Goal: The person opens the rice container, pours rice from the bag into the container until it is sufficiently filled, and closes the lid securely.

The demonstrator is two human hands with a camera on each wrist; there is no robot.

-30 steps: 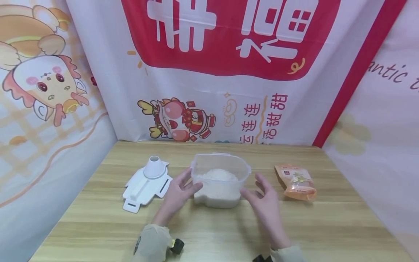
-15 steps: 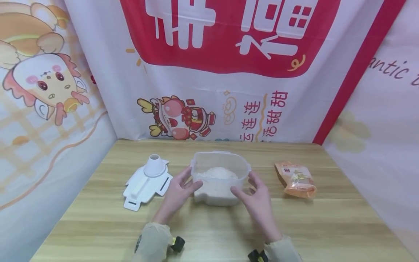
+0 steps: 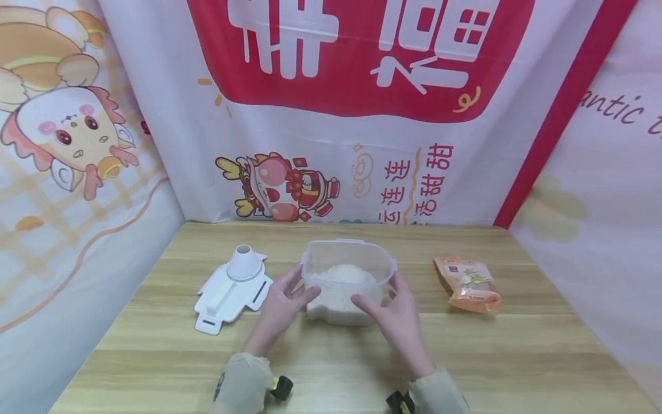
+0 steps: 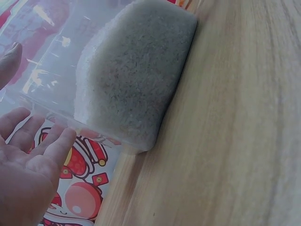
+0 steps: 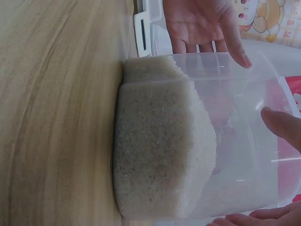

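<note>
A clear plastic container point(image 3: 331, 290) stands upright on the wooden table, with a mound of white rice point(image 3: 345, 275) in its lower part. My left hand point(image 3: 281, 303) holds it at the left, thumb at the front and fingers along the side wall. On the opposite side my right hand point(image 3: 400, 319) holds it too, thumb across the front and fingers at the right wall. Through the clear walls the right wrist view shows the rice point(image 5: 155, 141) heaped against the base. In the left wrist view the left fingers point(image 4: 59, 146) lie at the wall.
Left of the container lies a white plastic lid point(image 3: 230, 296) with a cone-shaped spout. An orange printed packet point(image 3: 470, 284) lies on the right of the table point(image 3: 331, 374). Printed cloth point(image 3: 289, 132) hangs behind and at both sides.
My right hand has come in leftward from beside the container, and its thumb now lies across the front. The left hand and the container have stayed about where they were.
</note>
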